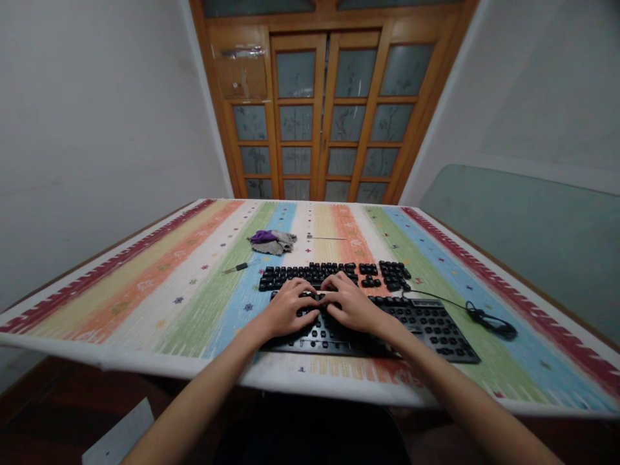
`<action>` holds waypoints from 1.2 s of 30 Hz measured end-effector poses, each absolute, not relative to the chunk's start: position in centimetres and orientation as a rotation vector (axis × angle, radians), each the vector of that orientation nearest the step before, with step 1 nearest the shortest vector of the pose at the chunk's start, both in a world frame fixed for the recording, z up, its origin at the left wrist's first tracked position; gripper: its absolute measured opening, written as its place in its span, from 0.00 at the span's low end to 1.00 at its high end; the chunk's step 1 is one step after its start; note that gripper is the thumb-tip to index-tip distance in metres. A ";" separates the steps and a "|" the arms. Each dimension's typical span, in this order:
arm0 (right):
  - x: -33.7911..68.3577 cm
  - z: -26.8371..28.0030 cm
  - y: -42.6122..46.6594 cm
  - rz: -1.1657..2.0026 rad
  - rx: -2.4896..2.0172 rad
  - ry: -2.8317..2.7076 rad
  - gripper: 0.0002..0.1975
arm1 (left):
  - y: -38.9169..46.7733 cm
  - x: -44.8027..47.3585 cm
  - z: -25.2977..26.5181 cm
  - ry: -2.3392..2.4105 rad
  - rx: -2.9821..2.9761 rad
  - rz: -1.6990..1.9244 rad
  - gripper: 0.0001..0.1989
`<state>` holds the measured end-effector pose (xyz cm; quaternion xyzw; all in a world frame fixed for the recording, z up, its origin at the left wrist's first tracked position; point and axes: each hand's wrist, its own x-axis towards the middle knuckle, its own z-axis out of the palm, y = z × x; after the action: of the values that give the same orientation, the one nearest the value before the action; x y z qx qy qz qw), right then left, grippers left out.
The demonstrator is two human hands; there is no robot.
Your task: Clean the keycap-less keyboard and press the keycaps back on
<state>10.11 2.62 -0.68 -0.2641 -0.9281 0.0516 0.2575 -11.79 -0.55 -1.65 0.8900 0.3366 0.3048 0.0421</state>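
The left hand point(293, 307) and right hand point(351, 303) meet over the black keyboard point(429, 320), fingers bent and tips almost together at its far edge. Whether they pinch something small between them I cannot tell, since the fingers cover the spot. The keyboard lies flat on the counter point(121, 300) beneath both hands and runs out to the right of the right hand; many of its key places look bare.

Just beyond the hands, the loose key caps point(283, 278) stand in ordered blocks (the layout matches a keyboard's own). That nearness is probably the main risk: a knuckle or fingertip pushed forward could scatter the rows and lose their order. A hard press off-centre might also bend or crack a key seat, and a small part slipping from the fingertips could roll away unseen.

Right of the right hand, the cable point(489, 321) lies partly bundled; a tug on it could swing the keyboard into the caps. The crumpled cloth point(274, 242), thin rod point(329, 237) and small black-handled tool point(241, 266) lie beyond the left hand, apart from the caps.
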 end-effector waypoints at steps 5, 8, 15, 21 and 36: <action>9.7 0.4 7.3 0.207 -0.788 -2.405 0.09 | -1.0 -12.5 -1.6 1.048 2.658 1.004 0.05; 8.8 0.2 10.5 0.233 -0.961 -2.402 0.09 | -1.1 -12.7 -1.7 1.067 2.652 0.990 0.06; 6.4 -0.7 14.8 0.202 -1.154 -2.439 0.08 | -1.0 -13.0 -2.1 1.111 2.664 0.973 0.07; 5.4 -1.3 15.9 0.219 -1.178 -2.513 0.08 | -0.9 -13.1 -2.3 1.133 2.668 0.949 0.07; 8.5 1.7 12.9 0.306 -1.060 -2.364 0.08 | -0.8 -13.1 -2.1 1.084 2.651 0.970 0.07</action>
<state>8.46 12.93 1.66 -0.3918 -0.8743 0.1130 0.2632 -13.09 -0.85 -2.08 0.8752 0.3580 0.3201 0.0588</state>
